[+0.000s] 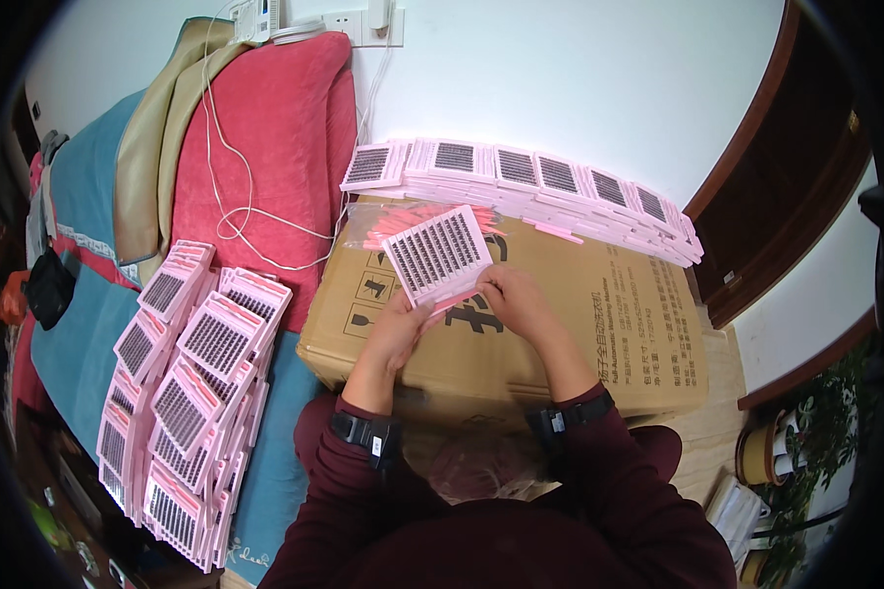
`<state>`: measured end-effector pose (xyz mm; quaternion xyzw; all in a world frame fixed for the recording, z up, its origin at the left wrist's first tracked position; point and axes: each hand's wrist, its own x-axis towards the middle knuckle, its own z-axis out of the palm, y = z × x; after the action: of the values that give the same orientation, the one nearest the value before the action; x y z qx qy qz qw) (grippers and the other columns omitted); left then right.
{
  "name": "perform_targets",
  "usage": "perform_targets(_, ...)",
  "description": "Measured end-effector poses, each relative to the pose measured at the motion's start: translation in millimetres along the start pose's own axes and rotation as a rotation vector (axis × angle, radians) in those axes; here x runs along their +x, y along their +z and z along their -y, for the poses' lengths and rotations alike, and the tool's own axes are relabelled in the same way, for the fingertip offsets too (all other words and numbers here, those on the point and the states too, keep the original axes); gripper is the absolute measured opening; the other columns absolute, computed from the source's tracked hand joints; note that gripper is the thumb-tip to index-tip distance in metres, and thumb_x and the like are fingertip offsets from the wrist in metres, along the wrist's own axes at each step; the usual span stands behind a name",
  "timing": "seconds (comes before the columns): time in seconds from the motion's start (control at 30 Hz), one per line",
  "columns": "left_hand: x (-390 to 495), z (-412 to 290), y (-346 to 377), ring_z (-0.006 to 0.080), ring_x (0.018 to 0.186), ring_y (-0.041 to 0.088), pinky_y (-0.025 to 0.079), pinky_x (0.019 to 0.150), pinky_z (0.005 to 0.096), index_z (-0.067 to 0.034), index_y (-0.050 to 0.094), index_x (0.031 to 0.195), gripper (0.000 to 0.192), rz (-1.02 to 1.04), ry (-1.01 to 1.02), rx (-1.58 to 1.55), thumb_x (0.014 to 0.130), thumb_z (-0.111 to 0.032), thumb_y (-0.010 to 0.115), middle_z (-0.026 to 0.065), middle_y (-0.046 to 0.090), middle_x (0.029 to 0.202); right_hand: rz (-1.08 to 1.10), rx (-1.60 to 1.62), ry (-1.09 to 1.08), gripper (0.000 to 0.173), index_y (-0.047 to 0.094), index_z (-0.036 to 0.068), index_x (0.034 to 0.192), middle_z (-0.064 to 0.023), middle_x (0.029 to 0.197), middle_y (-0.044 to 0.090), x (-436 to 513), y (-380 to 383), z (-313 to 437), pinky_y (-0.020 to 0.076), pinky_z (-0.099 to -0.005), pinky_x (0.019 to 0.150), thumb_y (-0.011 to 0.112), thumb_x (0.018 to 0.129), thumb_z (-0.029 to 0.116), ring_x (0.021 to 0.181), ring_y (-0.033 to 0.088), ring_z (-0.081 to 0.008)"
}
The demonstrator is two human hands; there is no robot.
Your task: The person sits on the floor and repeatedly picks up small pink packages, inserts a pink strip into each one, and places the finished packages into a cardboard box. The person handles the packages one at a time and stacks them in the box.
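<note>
A pink tray of black false-eyelash clusters [438, 254] is tilted above the cardboard box [560, 324]. My left hand [398, 327] grips its lower left corner, thumb on top. Along the tray's near edge lies a slim pink tool [455, 300]. The fingers of my right hand [514, 300] pinch the right end of that tool at the tray's corner; whether they also grip the tray is hidden. Just behind the tray, a clear plastic bag [365, 221] holds several more slim pink tools.
Stacked eyelash trays [516, 168] line the box's far edge by the wall, a loose pink piece [552, 231] before them. More trays [217, 342], with pink tools in them, are piled on the blue bedding [276, 442] at left. A white cable [247, 213] crosses the red cushion [280, 132].
</note>
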<state>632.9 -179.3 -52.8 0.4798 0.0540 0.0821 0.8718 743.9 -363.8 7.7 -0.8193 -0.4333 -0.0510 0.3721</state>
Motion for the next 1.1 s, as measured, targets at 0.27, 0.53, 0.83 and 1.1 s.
perform_targets(0.27, -6, 0, 5, 0.0194, 0.113, 0.060, 0.049, 0.098, 0.0337, -0.002, 0.053, 0.127, 0.042, -0.009, 0.062, -0.016, 0.087, 0.010, 0.053, 0.0082, 0.062, 0.124, -0.108, 0.256, 0.201, 0.020, 0.057, 0.001, 0.099, -0.0122, 0.074, 0.063, -9, 11, -7, 0.0499, -0.0351, 0.063, 0.067, 0.086, 0.013, 0.068, 0.062, -0.0219)
perform_targets(0.53, -13, -6, 16, 0.0207, 0.111, 0.061, 0.051, 0.095, 0.0337, -0.002, 0.054, 0.125, 0.042, -0.119, 0.073, -0.076, 0.086, 0.011, 0.052, 0.0088, 0.063, 0.123, -0.294, 0.876, 0.518, 0.029, 0.056, 0.001, 0.119, -0.0040, 0.099, 0.066, -13, 28, -16, 0.0515, -0.0262, 0.072, 0.057, 0.098, 0.020, 0.085, 0.063, -0.0104)
perform_targets(0.83, -15, -1, 18, 0.0218, 0.114, 0.060, 0.050, 0.097, 0.0369, -0.003, 0.053, 0.126, 0.043, -0.146, 0.056, -0.059, 0.086, 0.012, 0.050, 0.0095, 0.062, 0.125, -0.186, 1.138, 0.392, 0.035, 0.054, -0.002, 0.133, -0.0082, 0.117, 0.064, -9, 42, 1, 0.0522, -0.0272, 0.085, 0.046, 0.101, 0.011, 0.099, 0.063, -0.0119)
perform_targets(1.1, -15, 2, 16, 0.0187, 0.105, 0.064, 0.055, 0.088, 0.0303, -0.003, 0.057, 0.121, 0.038, -0.177, 0.089, -0.068, 0.086, 0.011, 0.052, 0.0090, 0.065, 0.118, -0.256, 1.061, 0.282, 0.038, 0.051, -0.004, 0.136, -0.0082, 0.121, 0.064, -14, 44, 12, 0.0504, -0.0278, 0.089, 0.043, 0.100, 0.003, 0.103, 0.063, -0.0135)
